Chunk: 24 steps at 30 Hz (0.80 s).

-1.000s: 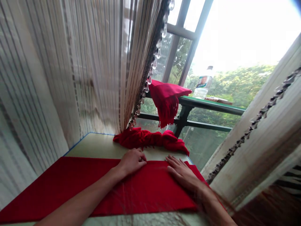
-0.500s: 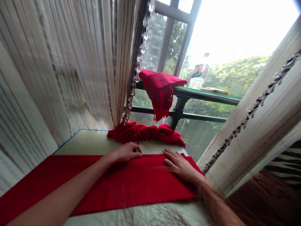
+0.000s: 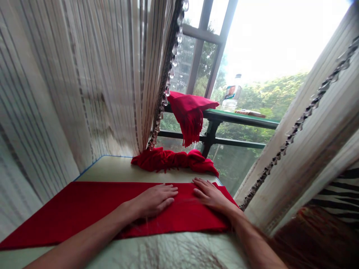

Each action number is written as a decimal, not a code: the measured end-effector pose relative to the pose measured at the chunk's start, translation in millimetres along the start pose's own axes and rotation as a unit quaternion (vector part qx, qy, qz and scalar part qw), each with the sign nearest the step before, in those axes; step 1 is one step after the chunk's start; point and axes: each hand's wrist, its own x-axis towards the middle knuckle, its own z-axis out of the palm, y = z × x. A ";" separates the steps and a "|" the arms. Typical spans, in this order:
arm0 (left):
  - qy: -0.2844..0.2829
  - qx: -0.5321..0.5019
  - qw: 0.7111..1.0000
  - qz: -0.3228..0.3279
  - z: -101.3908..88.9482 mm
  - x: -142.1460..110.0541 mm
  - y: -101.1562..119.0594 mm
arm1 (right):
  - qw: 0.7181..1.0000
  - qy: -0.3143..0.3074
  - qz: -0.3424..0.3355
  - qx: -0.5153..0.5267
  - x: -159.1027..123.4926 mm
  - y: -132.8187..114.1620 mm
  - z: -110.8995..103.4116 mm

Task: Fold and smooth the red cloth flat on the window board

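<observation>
A long red scarf (image 3: 92, 203) lies spread flat across the pale tabletop (image 3: 112, 168), its far edge straight. My left hand (image 3: 158, 198) rests palm down on the middle of the cloth, fingers stretched toward the right. Near the scarf's right end, my right hand (image 3: 210, 192) also lies flat, its fingertips at the far edge. Neither hand grips anything. Just beyond them, a bunched red scarf (image 3: 174, 160) sits along the table's back edge.
Over the green-topped railing (image 3: 244, 119) hangs a fringed red scarf (image 3: 190, 108). A clear plastic bottle (image 3: 231, 95) and a small flat item (image 3: 249, 113) stand on that rail. Striped curtains with bead trim (image 3: 117, 74) frame the window on both sides.
My left hand has come back from the scarf's far edge, and its curled fingers have straightened flat onto the cloth. My right hand stays in about the same place. The view has shifted slightly.
</observation>
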 end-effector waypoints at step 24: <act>-0.116 0.000 0.992 -0.050 -7.2 -12.7 10.4 | 0.999 -0.040 -0.005 -0.015 -2.9 1.1 -5.6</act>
